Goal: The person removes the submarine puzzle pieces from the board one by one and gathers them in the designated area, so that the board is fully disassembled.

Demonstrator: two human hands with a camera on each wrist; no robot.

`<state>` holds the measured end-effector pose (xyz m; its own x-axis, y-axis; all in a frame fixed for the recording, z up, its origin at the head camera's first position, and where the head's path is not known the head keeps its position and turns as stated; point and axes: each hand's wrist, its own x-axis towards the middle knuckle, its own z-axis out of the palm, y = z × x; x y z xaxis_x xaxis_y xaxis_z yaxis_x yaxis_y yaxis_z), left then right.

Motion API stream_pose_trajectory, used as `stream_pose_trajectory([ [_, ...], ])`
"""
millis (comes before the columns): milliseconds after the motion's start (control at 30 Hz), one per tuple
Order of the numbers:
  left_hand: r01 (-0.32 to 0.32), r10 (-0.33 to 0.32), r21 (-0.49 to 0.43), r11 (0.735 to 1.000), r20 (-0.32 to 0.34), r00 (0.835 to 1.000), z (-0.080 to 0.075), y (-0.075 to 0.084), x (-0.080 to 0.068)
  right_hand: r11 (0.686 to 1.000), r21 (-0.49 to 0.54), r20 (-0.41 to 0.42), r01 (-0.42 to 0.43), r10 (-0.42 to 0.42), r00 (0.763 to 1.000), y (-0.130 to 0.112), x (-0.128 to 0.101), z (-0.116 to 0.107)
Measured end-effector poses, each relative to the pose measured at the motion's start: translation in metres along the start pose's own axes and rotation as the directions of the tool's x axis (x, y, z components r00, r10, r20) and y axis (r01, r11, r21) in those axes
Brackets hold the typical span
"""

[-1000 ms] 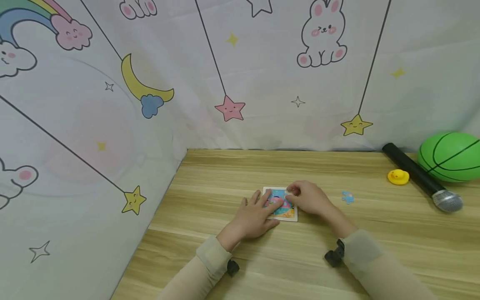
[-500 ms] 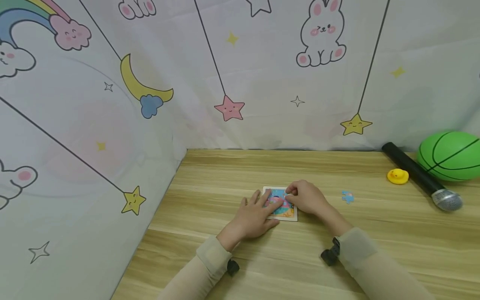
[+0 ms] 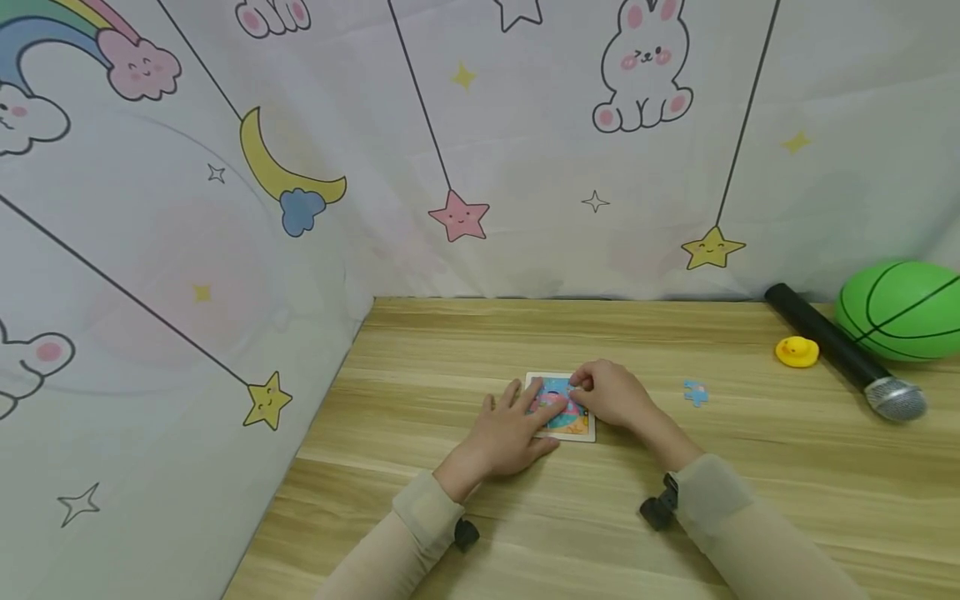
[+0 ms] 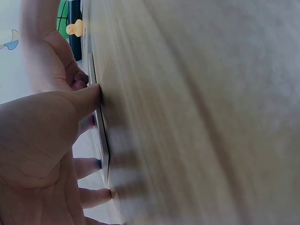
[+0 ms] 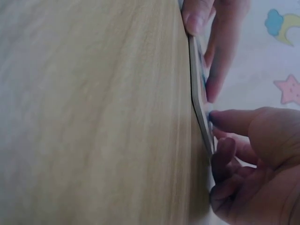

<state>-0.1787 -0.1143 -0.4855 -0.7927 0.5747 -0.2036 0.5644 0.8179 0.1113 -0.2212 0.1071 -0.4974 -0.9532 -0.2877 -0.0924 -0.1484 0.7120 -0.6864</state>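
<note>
A small jigsaw puzzle board (image 3: 592, 432) with a pale rim and a blue, pink and orange picture lies flat on the table. My left hand (image 3: 504, 435) rests over its left part, fingers spread straight; in the left wrist view the thumb (image 4: 88, 99) reaches the near edge. At the upper right corner, my right hand (image 3: 617, 395) pinches a blue puzzle piece, mostly hidden by the fingers, against the board. The right wrist view shows that thumb (image 5: 230, 121) at the board's surface, with other fingers curled. A loose blue puzzle piece (image 3: 696, 393) lies right of the board.
Further right on the wooden table (image 3: 450, 342) are a yellow rubber duck (image 3: 797, 352), a black microphone (image 3: 832, 346) with a silver head, and a green ball (image 3: 903, 310). A white cloth backdrop (image 3: 525, 150) with cartoon prints rises behind and at the left.
My right hand has shifted slightly left over the board's upper right corner, its forearm moving left too. My left hand and the loose piece have stayed put.
</note>
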Motion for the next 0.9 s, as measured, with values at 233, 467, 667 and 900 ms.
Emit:
stream_pose_trajectory([
  [233, 0.002, -0.002, -0.006, 1.0, -0.003, 1.0, -0.0004, 0.0, -0.0007, 1.0, 0.016, 0.005, -0.005, 0.005, 1.0, -0.0021, -0.001, -0.0005],
  [467, 0.002, -0.002, -0.008, 1.0, -0.001, 1.0, 0.0006, -0.0006, -0.0003, 0.999, 0.033, -0.002, -0.012, 0.012, 1.0, -0.0041, -0.0029, -0.0006],
  [667, 0.002, -0.002, -0.005, 1.0, -0.003, 1.0, 0.0009, -0.0007, -0.0001, 1.0, 0.008, -0.012, 0.005, -0.005, 1.0, -0.0051, -0.0027, 0.0005],
  [900, 0.005, -0.005, -0.005, 1.0, 0.005, 1.0, 0.001, -0.0007, -0.0002, 1.0, 0.005, -0.036, 0.004, -0.004, 0.999, -0.0057, -0.0013, 0.002],
])
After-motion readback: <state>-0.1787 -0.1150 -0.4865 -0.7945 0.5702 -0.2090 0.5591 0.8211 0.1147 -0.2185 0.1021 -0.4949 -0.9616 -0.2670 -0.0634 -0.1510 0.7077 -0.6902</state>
